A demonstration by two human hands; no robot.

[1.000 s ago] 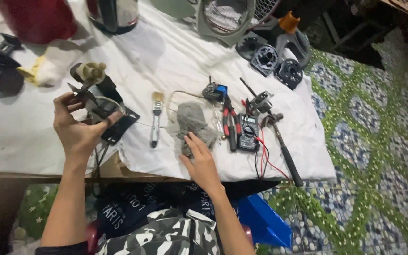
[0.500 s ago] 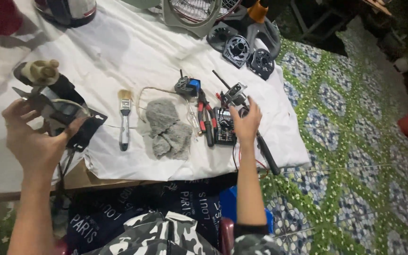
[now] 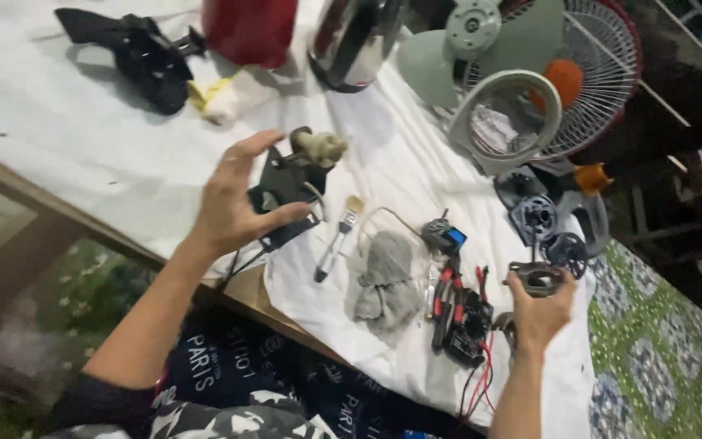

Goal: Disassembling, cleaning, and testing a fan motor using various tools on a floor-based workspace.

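1. Your left hand (image 3: 233, 199) holds a black motor assembly (image 3: 290, 191) between thumb and spread fingers; its dusty shaft end (image 3: 318, 146) sticks out at 1 o'clock. Your palm hides the near side of the part, and a thin cable hanging from it drops out of sight below the table edge.
2. Your right hand (image 3: 539, 307) is closed around a small grey metal part (image 3: 534, 278). Your fingers cover its lower half, so its shape is hard to make out.
3. Between your hands on the white cloth (image 3: 91, 154) lie a paintbrush (image 3: 336, 240), a grey rag (image 3: 385, 280), red-handled pliers (image 3: 442, 299) and a black multimeter (image 3: 469, 325) with red and black leads trailing toward 6 o'clock.
4. At 12 o'clock a red vessel (image 3: 249, 28) and a steel kettle (image 3: 355, 41) are cut off by the top edge. A fan guard (image 3: 582, 77) at 1 o'clock is partly out of view.
5. The wooden table edge (image 3: 58, 215) runs diagonally just under your left wrist. Bare cloth lies open at 10 o'clock of your left hand; the patterned floor (image 3: 660, 358) shows at 4 o'clock.
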